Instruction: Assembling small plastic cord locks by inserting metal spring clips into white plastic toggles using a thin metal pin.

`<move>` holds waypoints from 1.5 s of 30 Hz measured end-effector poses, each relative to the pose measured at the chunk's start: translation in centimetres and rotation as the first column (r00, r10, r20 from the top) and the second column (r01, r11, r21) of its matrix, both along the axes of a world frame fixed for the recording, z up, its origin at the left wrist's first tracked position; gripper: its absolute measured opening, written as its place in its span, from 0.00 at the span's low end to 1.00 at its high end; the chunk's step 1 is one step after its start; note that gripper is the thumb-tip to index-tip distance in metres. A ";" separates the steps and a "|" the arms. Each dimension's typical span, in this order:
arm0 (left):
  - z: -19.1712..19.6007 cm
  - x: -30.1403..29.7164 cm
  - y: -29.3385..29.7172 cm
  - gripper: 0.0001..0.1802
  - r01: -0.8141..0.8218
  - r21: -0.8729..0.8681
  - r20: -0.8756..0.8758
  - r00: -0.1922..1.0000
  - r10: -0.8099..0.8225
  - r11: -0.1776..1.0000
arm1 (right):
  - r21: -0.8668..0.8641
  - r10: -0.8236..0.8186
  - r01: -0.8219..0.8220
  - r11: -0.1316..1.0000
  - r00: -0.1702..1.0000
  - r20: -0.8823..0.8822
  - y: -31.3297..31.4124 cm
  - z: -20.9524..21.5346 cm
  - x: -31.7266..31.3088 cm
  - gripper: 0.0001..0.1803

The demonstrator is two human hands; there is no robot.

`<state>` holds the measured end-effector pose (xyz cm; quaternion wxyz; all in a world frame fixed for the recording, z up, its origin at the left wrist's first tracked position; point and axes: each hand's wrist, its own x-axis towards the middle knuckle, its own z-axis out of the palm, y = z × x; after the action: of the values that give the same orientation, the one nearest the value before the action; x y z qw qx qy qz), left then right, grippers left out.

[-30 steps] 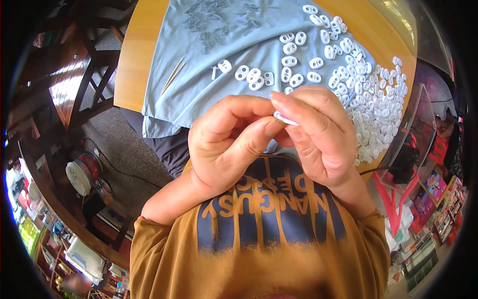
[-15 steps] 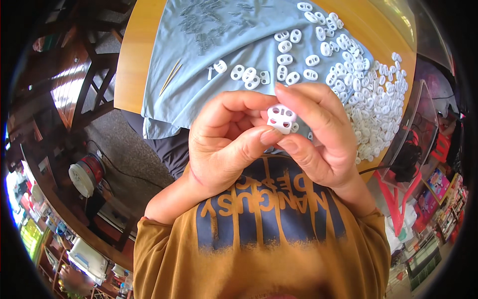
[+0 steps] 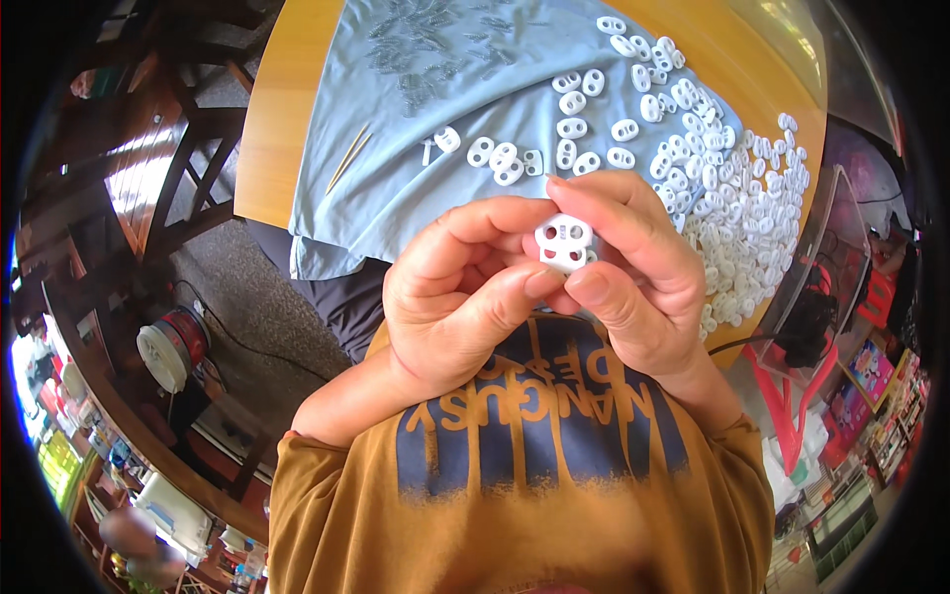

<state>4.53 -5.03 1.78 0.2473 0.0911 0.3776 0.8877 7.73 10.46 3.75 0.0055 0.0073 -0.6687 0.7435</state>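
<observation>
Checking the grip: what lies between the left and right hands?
The head view shows a white piece with holes between the left hand and right hand.

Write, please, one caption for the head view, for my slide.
Left hand and right hand hold a white piece with holes near a blue cloth bearing more white pieces.

My feed shows the blue cloth (image 3: 445, 183) brightly lit and the left side dimmer, with white glare on dark wooden furniture (image 3: 150, 183). Fisheye distortion bends the edge of the yellow tabletop (image 3: 272, 148); a lower-left patch is blurred.
</observation>
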 end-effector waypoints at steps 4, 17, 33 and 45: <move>-0.2 0.2 0.1 0.22 -0.069 -0.038 -0.127 0.990 0.064 0.997 | -0.009 -0.007 0.007 1.000 0.999 -0.035 -0.1 -0.3 0.0 0.19; -1.0 -0.2 -0.3 0.18 -0.145 -0.244 -0.355 0.934 0.051 0.959 | 0.034 0.005 0.002 0.999 0.977 -0.212 0.3 -2.0 0.1 0.19; -0.1 -1.0 -0.4 0.17 -0.090 -0.326 -0.437 0.897 -0.065 0.941 | 0.106 0.028 0.010 0.994 0.935 -0.353 0.9 -1.8 -0.1 0.21; -0.3 -0.7 0.1 0.15 -0.259 -0.359 -0.570 0.822 0.010 0.897 | 0.093 -0.049 0.084 0.992 0.943 -0.329 -0.1 -2.0 0.6 0.18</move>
<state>3.86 -4.94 1.46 0.0759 0.2613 0.6206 0.7354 8.36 10.35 1.70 0.1407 0.1079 -0.6969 0.6949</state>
